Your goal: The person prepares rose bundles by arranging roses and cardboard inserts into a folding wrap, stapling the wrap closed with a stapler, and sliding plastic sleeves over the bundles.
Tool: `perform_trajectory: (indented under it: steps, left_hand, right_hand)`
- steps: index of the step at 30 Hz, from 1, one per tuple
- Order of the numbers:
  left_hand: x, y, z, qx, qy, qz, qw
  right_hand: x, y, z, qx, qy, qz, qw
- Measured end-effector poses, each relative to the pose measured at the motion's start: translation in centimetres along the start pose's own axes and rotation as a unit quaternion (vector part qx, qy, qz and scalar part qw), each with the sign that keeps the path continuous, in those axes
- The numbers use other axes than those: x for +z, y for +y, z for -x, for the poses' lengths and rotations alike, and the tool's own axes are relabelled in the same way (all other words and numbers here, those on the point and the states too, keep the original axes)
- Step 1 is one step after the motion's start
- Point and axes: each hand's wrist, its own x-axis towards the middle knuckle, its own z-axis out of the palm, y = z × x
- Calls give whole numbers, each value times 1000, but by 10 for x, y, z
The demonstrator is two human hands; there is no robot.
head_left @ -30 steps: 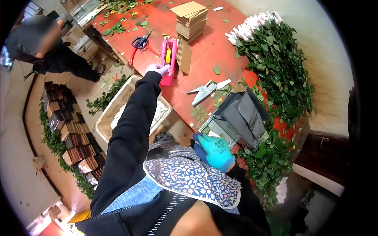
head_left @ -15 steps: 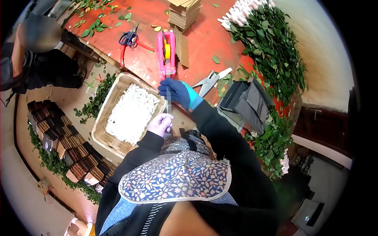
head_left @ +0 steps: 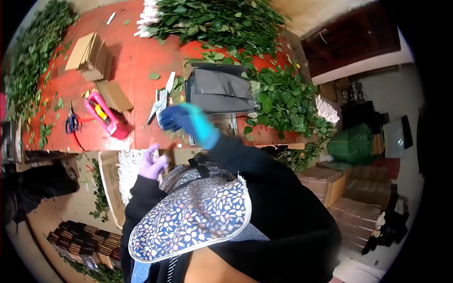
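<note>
Lilac-gloved left hand (head_left: 152,165): fingers half-curled. Blue-gloved right hand (head_left: 188,123): beside grey hand tool (head_left: 160,101), over red surface (head_left: 139,61). Whether either grips anything is unclear.

So, table (head_left: 137,61) layout, plier tool (head_left: 162,100) as clock centre, a stem bundle (head_left: 212,26) at 1-ish, folded sheets (head_left: 222,87) at 3, tape dispenser (head_left: 111,121) around 8, scissors (head_left: 71,123) just past it, cardboard stack (head_left: 87,56) at 10; basket (head_left: 108,181) off the near edge, roughly 7
</note>
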Motion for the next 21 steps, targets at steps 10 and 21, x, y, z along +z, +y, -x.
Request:
perform_trajectory:
  steps: [10, 21]
  left_hand:
    - [175, 116, -133, 158, -21, -605, 780]
    - [220, 166, -80, 318, -197, -765, 524]
  right_hand:
    - [-187, -76, 27, -228, 322, 702, 593]
    - [-181, -100, 143, -65, 104, -83, 989]
